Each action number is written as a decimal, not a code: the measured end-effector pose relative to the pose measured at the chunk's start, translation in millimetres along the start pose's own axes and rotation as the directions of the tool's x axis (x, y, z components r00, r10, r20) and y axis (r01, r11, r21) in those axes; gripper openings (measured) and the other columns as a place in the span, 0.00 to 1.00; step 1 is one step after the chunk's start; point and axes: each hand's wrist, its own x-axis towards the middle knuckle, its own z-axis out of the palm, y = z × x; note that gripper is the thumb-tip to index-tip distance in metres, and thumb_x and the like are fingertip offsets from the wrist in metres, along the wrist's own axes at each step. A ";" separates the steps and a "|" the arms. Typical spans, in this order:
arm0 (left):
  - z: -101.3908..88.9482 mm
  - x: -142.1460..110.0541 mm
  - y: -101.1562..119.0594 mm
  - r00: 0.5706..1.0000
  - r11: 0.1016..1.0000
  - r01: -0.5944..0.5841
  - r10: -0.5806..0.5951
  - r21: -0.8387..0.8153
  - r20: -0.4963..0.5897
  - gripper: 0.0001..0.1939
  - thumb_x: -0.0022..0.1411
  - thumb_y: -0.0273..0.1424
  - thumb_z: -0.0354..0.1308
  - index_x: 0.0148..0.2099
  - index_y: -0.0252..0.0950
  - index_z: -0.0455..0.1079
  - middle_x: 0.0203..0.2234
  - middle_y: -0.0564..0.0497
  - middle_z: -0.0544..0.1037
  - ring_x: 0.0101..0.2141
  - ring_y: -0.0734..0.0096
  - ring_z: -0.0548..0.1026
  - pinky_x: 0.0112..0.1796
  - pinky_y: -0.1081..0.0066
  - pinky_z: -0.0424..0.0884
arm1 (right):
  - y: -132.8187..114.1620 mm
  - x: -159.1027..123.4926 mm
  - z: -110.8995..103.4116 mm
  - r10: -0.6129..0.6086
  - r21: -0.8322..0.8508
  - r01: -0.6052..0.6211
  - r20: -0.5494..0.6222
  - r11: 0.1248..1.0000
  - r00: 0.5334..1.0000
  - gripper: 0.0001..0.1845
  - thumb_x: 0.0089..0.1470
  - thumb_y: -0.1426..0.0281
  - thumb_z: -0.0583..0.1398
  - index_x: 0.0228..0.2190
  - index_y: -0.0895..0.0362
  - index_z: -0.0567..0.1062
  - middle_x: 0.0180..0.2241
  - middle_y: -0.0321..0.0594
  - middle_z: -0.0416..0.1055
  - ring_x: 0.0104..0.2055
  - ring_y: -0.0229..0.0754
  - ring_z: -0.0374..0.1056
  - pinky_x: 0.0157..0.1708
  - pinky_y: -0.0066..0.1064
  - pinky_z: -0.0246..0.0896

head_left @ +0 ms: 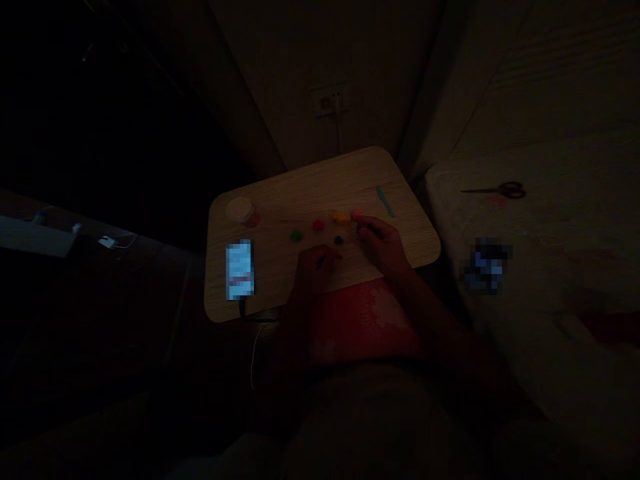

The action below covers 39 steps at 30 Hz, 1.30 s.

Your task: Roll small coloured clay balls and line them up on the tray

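Note:
The scene is very dark. My right hand [383,243] is over the small table, thumb and forefinger pinched together; whatever they hold is hidden. Its fingertips are beside an orange-yellow lump [341,217] and a pink lump [357,213], which look like modelling clay. My left hand [318,262] rests near the front edge, fingers loosely bent and apart, with nothing visible in them. Between the hands and just beyond them is a small dark lump [339,240]. Farther left are a red lump [319,225] and a green lump [296,235].
On the wooden table [280,193] are a lidded tub [242,211], a lit phone [240,270] with a cable, and a turquoise strip-like tool [385,201]. Scissors [495,191] lie on the pale surface to the right. A plugged wall socket [331,100] is behind.

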 end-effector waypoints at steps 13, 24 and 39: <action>-0.6 -0.3 5.3 1.000 1.000 0.013 -0.013 -0.012 -0.004 0.16 0.69 0.34 0.55 0.33 0.35 0.80 0.23 0.52 0.77 0.26 0.71 0.71 0.32 0.71 0.66 | -9.3 -3.7 7.8 0.077 -0.009 -0.079 -0.119 0.997 0.990 0.11 0.46 0.61 0.69 0.24 0.54 0.76 0.21 0.33 0.70 0.24 0.36 0.64 0.25 0.28 0.59; -0.2 -0.7 5.1 1.000 1.000 -0.003 0.002 -0.025 -0.013 0.15 0.68 0.33 0.55 0.33 0.34 0.80 0.25 0.51 0.78 0.28 0.70 0.72 0.33 0.71 0.66 | -10.7 -7.4 7.7 0.117 0.024 -0.115 -0.058 0.993 0.991 0.24 0.59 0.47 0.62 0.28 0.55 0.77 0.19 0.31 0.63 0.19 0.33 0.54 0.18 0.27 0.49; -0.1 -1.0 3.1 1.000 1.000 -0.014 0.014 -0.027 -0.010 0.16 0.69 0.33 0.55 0.33 0.34 0.79 0.26 0.51 0.79 0.29 0.70 0.73 0.33 0.71 0.67 | -3.2 -4.3 6.3 0.051 0.033 -0.050 -0.032 0.998 0.998 0.19 0.53 0.56 0.67 0.43 0.52 0.83 0.37 0.42 0.82 0.34 0.44 0.77 0.34 0.37 0.73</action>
